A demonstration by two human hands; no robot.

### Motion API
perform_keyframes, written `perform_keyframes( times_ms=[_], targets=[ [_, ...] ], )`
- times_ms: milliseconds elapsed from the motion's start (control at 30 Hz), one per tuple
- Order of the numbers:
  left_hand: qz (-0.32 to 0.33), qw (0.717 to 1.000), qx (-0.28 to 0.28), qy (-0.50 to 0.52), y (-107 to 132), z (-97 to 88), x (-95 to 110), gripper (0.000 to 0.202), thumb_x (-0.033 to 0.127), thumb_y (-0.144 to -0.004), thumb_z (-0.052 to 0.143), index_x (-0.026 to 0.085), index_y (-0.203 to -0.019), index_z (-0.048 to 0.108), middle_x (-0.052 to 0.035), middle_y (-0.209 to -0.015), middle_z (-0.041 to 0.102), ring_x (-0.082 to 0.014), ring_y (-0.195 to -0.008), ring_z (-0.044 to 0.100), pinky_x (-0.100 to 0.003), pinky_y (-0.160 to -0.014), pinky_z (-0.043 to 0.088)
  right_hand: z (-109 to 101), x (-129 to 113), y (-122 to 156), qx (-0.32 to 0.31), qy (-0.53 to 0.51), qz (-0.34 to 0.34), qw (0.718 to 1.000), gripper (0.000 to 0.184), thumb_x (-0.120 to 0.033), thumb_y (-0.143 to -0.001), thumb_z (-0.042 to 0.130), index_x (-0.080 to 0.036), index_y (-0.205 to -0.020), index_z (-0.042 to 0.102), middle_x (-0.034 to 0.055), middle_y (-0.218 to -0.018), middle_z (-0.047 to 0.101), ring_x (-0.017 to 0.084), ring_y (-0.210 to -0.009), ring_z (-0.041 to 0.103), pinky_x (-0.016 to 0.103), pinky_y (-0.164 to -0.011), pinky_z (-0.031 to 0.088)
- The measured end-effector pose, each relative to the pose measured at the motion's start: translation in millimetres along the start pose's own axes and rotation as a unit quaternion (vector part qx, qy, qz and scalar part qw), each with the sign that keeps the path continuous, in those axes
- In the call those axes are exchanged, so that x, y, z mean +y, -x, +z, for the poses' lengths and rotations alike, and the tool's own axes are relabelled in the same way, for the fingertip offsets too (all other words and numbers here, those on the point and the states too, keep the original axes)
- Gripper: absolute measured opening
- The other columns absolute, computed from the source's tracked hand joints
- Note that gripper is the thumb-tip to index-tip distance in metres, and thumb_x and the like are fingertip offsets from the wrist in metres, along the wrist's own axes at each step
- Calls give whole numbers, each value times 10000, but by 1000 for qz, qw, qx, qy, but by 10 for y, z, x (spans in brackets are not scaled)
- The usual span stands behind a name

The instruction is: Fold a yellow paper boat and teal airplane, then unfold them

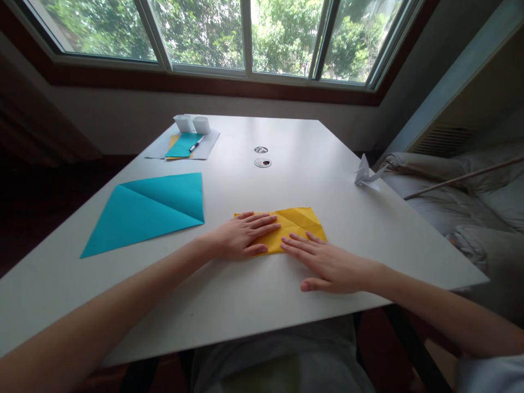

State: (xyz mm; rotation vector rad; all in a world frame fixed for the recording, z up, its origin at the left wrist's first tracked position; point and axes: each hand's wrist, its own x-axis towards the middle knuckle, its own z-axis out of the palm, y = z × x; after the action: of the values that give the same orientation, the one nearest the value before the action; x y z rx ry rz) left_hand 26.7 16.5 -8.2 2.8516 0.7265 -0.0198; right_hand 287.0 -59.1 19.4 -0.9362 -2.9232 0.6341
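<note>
A folded sheet of yellow paper (297, 220) lies on the white table in front of me, with crease lines across its top. My left hand (248, 234) rests flat over its left part, fingers stretched out to the right. On its lower right part lie the fingers of my right hand (323, 259), spread, with the thumb apart on the table. Both hands hide some of the paper. To the left of my left hand is a larger teal sheet of paper (151, 210), creased along diagonals and lying flat.
At the back left, two small white containers (192, 124) stand by stacked teal paper (184, 145) with a pen (197, 144) on it. A folded white paper figure (364, 173) stands near the right edge of the table (254, 305). Two round metal discs (262, 162) sit mid-table.
</note>
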Motion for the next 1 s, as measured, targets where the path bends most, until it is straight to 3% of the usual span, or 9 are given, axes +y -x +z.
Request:
perform_keyframes(
  times_ms=[167, 467, 633, 800, 1000],
  targets=[
    [-8, 1000, -5, -4, 1, 10, -12, 622, 540, -893, 276, 295, -1431, 83, -11, -1494, 169, -176, -1369, 165, -353, -1105, 86, -1, 10, -139, -42, -29, -25, 998, 733, -568, -869, 356, -181, -1441, 111, 87, -1490, 146, 234, -1376, 107, 448, -1121, 64],
    [-10, 1000, 2, -8, 7, 13, -14, 633, 544, -883, 306, 301, -1429, 98, -17, -1489, 199, -185, -1363, 191, -364, -1102, 103, 57, 29, -89, -26, -28, -16, 999, 692, -530, -872, 391, -218, -1436, 142, 73, -1483, 194, 246, -1372, 130, 476, -1112, 89],
    [-6, 1000, 1, -1, 18, -3, -16, 640, 544, -880, 312, 303, -1431, 93, -21, -1488, 202, -193, -1361, 197, -368, -1101, 100, 36, 84, 49, -29, -13, 13, 999, 665, -522, -882, 379, -245, -1437, 141, 44, -1488, 175, 236, -1375, 115, 443, -1115, 135],
    [-8, 1000, -11, 6, 21, -22, -5, 644, 561, -880, 282, 314, -1430, 58, -13, -1499, 152, -180, -1372, 155, -373, -1101, 70, 54, 155, 276, -36, 12, 53, 998, 655, -516, -899, 337, -249, -1442, 85, 32, -1494, 135, 212, -1376, 113, 428, -1126, 102],
    [-24, 999, -27, 13, 49, -73, 30, 635, 577, -876, 272, 338, -1425, 59, -21, -1502, 119, -209, -1374, 149, -465, -1087, -43, 71, 195, 470, -37, 22, 93, 995, 656, -505, -906, 320, -262, -1441, 28, 40, -1496, 118, 228, -1374, 119, 493, -1115, 88]
  ],
)
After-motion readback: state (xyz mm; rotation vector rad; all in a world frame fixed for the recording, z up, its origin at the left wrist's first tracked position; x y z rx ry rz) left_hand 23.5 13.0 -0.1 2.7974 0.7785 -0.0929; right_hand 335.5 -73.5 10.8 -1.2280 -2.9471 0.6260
